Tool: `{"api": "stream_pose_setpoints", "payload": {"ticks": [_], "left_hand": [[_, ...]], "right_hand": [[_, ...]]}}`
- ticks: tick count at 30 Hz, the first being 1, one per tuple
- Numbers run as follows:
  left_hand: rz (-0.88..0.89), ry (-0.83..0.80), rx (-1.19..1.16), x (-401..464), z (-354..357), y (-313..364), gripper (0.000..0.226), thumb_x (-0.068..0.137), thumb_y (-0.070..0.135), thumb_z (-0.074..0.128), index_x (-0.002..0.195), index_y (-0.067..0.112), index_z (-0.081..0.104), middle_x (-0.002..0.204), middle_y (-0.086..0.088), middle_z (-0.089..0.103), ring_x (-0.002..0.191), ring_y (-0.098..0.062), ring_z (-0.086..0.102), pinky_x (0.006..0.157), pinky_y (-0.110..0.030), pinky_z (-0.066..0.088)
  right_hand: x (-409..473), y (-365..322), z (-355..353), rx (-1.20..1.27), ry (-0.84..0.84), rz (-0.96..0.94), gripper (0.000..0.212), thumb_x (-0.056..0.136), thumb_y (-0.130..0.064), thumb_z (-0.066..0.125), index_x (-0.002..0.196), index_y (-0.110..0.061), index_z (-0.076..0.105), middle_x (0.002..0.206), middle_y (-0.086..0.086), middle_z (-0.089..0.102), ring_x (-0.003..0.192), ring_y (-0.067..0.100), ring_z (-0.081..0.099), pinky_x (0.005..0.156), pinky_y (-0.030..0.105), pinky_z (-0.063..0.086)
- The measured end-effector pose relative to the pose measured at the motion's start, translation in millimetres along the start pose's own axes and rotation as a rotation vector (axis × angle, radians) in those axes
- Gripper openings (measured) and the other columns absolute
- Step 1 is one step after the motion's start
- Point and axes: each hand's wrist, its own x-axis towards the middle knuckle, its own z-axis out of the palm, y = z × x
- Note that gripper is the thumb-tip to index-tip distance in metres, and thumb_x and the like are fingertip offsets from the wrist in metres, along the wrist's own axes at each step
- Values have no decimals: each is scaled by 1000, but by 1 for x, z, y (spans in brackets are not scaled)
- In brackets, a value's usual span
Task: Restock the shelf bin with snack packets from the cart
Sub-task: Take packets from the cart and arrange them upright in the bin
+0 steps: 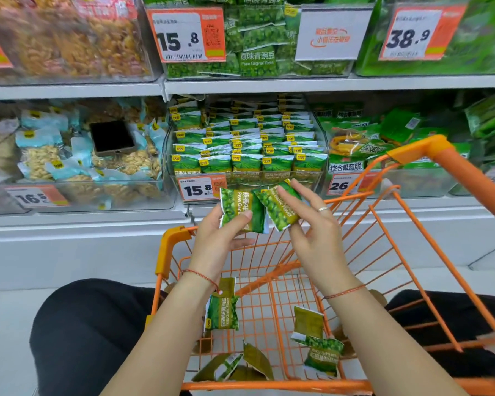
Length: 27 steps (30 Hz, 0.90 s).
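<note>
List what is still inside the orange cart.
Inside the orange cart, green pea packets lie loose on the wire floor: one upright, one at right, and a few near the front rim. The forearms cover part of the floor.

A supermarket snack aisle: white metal shelving runs across two tiers, lined with clear plastic bins. Orange-and-white price tags read 15.8, 38.9, 16.5 and 26. Golden fried snacks fill the upper left bin, pale-blue packets of nuts the one below, with a dark flat device lying on them. The floor is pale tile under bright, even light.
</note>
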Motion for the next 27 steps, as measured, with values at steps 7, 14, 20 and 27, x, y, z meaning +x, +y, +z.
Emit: {"api": "stream_pose_setpoints", "payload": {"ticks": [7,14,20,27], "left_hand": [[-107,90,-59,2,1,-4,28,93,28,57,113,9,62,83,5,69,73,-11,63,59,-26,46],[-40,-20,-69,-1,1,-3,21,91,12,59,109,21,62,108,-7,66,85,-18,67,64,-32,57],[-105,-202,-9,-7,7,-4,23,90,26,57,111,21,62,101,3,67,87,-12,68,71,-29,57],[-15,-107,78,-6,12,-10,36,87,21,63,121,13,54,122,-6,60,108,-20,61,73,-25,57]], "right_hand": [[-3,-14,2,334,-161,203,42,97,-9,46,136,-23,50,150,-12,31,123,-15,39,92,14,44],[8,-5,-5,698,35,540,32,82,-4,70,107,-21,62,103,-7,67,87,-5,66,77,18,54],[8,-3,-3,575,-114,368,32,83,-2,68,105,-25,67,107,-9,68,103,3,64,83,20,52],[4,-9,2,584,-163,656,47,88,-31,65,131,-17,51,125,-1,59,109,9,56,93,27,46]]}}
